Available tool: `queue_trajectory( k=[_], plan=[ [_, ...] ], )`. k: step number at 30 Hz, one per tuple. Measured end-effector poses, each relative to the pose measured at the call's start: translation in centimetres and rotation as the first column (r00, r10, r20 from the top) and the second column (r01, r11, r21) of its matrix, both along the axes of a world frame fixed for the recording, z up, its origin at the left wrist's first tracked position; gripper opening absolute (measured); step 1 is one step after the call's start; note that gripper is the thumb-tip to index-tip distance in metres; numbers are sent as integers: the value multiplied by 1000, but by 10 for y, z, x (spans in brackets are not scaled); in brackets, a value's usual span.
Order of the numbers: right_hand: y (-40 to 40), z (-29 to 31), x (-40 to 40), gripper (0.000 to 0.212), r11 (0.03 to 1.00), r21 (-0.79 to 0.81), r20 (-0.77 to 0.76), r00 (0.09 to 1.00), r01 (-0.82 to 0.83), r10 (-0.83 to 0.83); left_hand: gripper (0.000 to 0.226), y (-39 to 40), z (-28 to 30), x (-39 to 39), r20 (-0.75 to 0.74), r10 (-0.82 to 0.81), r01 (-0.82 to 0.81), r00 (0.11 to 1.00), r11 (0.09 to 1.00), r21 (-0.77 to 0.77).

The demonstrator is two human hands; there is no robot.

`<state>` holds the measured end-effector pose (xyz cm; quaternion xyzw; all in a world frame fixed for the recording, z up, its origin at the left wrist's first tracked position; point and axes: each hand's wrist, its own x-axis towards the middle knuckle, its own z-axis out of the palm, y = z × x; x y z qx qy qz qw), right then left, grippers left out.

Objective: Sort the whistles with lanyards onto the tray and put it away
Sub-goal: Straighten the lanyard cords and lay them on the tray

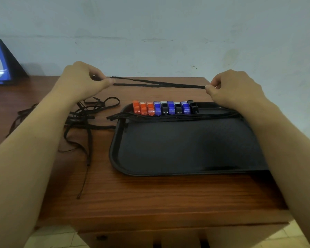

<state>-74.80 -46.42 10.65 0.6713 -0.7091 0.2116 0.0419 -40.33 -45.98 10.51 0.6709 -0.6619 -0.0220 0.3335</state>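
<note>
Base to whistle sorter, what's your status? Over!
Left hand and right hand pinch one black lanyard taut. Nine whistles lined on tray. Tangled lanyards remain on table.

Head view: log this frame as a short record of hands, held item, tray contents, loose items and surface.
left hand: pinches one end of the stretched lanyard
right hand: pinches the other end
held item: black lanyard, pulled taut between the hands above the table; no whistle visible on it
tray: black tray, on the table
tray contents: row of whistles along the far edge, three orange, three blue, three black; straightened lanyards lie in front of them
loose items: tangled lanyards on the table, left of the tray
surface: wooden table
</note>
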Motion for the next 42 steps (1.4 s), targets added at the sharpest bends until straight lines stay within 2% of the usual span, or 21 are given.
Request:
queue_trajectory(
  k=[3, 9, 17, 21, 25, 35, 42],
  plan=[
    [-1, 0, -1, 15, 1000, 13, -16, 1000, 0, 0, 30, -4, -3, 1, 102, -21, 10, 995, 994, 111],
    [0, 0, -2, 23, 999, 38, -5, 1000, 4, -3, 18, -5, -3, 1, 157, -75, 42, 985, 978, 204],
    [0, 0, -1, 18, 999, 46, -16, 1000, 5, -4, 16, -5, -5, 1, 164, -80, 51, 983, 983, 175],
    [1, 0, -1, 18, 999, 40, -10, 1000, 9, -9, 18, -4, -3, 2, 111, -17, 1, 994, 989, 149],
    [0, 0, 0, 21, 999, 48, -8, 1000, 4, -4, 22, -5, -3, 2, 118, 17, -32, 993, 991, 128],
    [-9, -3, -5, 15, 999, 40, -24, 1000, 2, -1, 18, -8, -4, 4, 82, -20, 12, 996, 995, 103],
    [-15, -2, -17, 15, 999, 36, -10, 1000, 21, -20, 25, -8, -3, 3, 169, 16, -32, 985, 995, 90]
  ],
)
